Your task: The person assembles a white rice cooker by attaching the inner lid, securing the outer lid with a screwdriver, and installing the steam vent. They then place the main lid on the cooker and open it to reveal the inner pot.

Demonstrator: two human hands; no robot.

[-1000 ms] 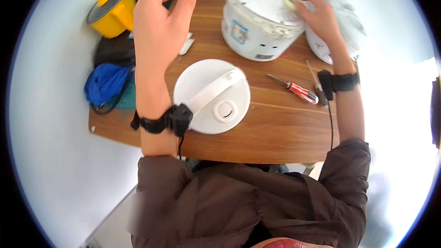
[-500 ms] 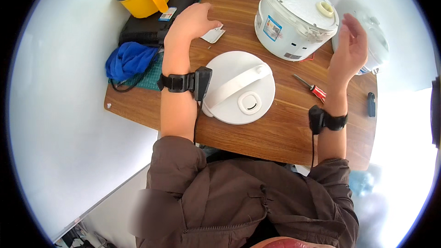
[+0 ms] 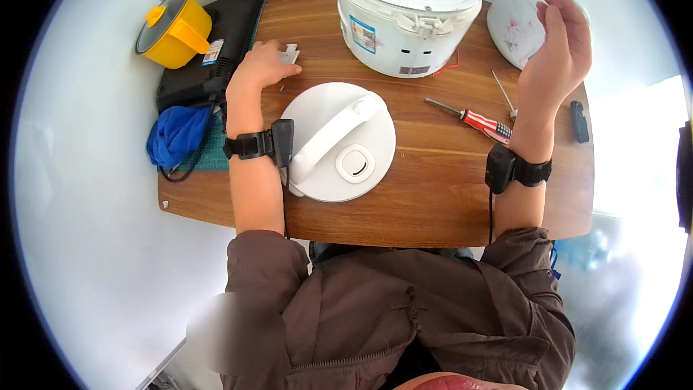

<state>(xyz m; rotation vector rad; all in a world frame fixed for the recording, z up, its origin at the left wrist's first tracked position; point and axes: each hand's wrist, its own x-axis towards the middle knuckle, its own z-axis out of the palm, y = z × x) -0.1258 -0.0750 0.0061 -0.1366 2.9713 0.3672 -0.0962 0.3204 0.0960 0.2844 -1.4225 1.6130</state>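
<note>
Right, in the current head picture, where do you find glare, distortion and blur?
In the head view, glare washes out the right side beyond the brown wooden table; black corners and a curved rim show head-view fisheye distortion; also in the head view, a smear blurs part of the brown fabric left sleeve, while the right hand looks fairly sharp.

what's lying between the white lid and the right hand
In the head view, a red-handled screwdriver lies on the table between the white lid and the right hand; nearer the hand is a thin metal shaft.
</note>
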